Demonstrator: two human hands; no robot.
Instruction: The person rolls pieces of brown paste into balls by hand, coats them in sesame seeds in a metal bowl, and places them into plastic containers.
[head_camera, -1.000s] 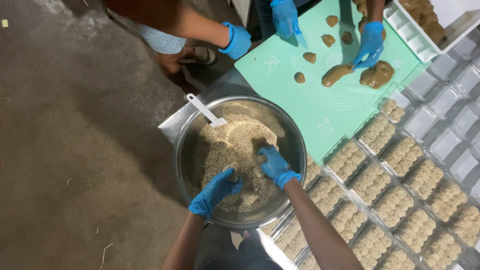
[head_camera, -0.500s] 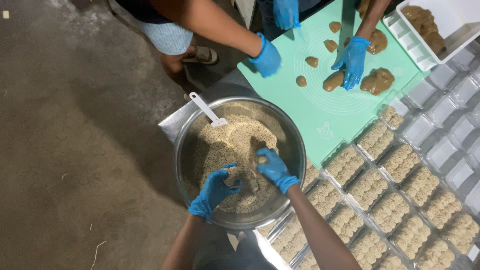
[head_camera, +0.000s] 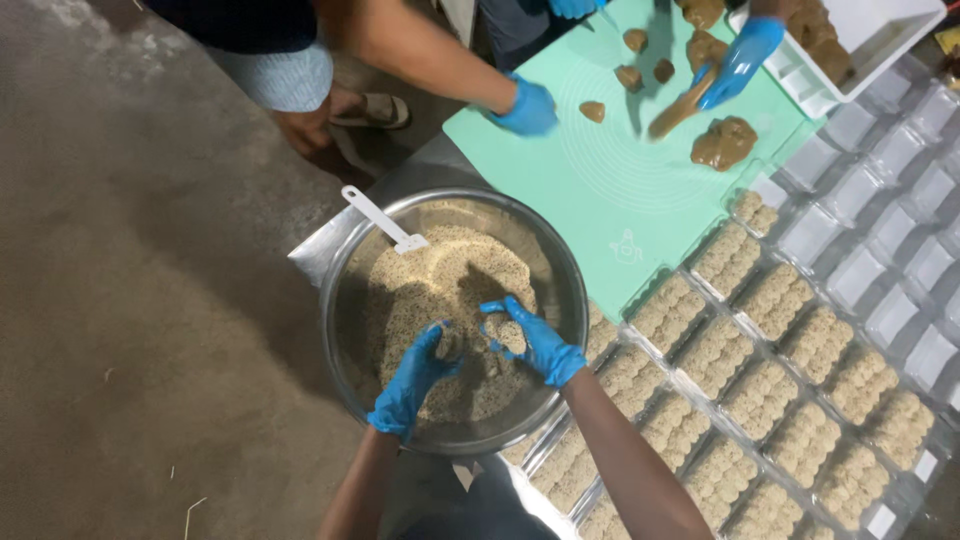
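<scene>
From the head camera, I look straight down on my two blue-gloved hands working inside a round steel bowl (head_camera: 350, 250) filled with pale sesame-like seeds (head_camera: 440, 275). My left hand (head_camera: 412, 380) is cupped shut around a small seed-coated lump (head_camera: 448, 345), fingers curled over it just above the seed bed. My right hand (head_camera: 530, 338) likewise grips a second coated lump (head_camera: 505, 333), thumb and fingers closed on it; the two hands sit just beside each other near the bowl's near side. A white plastic scoop (head_camera: 385, 222) rests with its blade in the seeds and its handle over the far-left rim.

To the right of the bowl, rows of clear plastic trays (head_camera: 780, 400) hold finished seed-covered balls, with empty trays further out. Beyond the bowl lies a mint-green mat (head_camera: 600, 190) carrying brown dough pieces (head_camera: 722, 143). Co-workers' blue-gloved hands are on it: one (head_camera: 528, 108) pressed on the mat's left edge, another (head_camera: 742, 58) holding a wooden stick-like tool. A white container (head_camera: 880, 40) of more dough sits at the far right.
</scene>
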